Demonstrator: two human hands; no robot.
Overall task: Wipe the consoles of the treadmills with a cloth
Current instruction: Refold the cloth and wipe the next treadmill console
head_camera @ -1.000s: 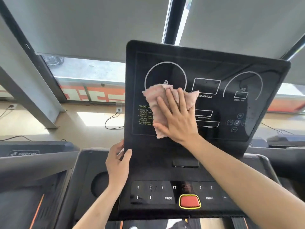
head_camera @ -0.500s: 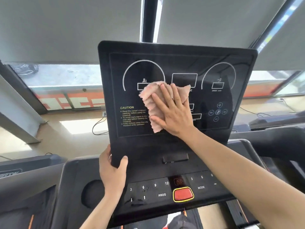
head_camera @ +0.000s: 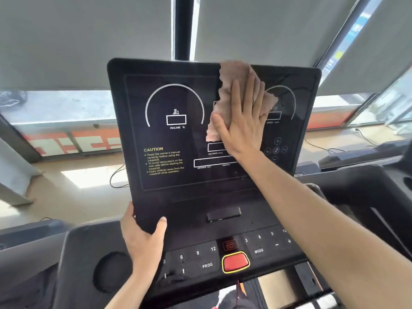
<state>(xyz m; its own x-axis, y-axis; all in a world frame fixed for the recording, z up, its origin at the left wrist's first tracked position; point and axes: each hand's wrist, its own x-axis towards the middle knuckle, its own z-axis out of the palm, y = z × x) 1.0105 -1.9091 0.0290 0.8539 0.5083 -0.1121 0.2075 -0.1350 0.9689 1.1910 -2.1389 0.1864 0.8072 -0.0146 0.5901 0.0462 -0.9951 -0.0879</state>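
A black treadmill console (head_camera: 169,103) stands upright in front of me, with white dial outlines and yellow caution text. A pale pink cloth (head_camera: 234,85) lies flat against its upper middle, reaching the top edge. My right hand (head_camera: 243,121) presses the cloth onto the screen with fingers spread. My left hand (head_camera: 142,237) grips the console's lower left corner, thumb on the front face. Below sits the button panel (head_camera: 207,264) with a red stop button (head_camera: 235,262).
A round cup holder (head_camera: 111,272) is in the tray left of the buttons. Another treadmill (head_camera: 361,197) stands to the right, one more at the far left (head_camera: 26,235). Windows with grey blinds are behind, cables run along the floor.
My right hand has slid the cloth up and to the right, from the screen's middle to its top edge. The left hand keeps its hold on the lower left corner.
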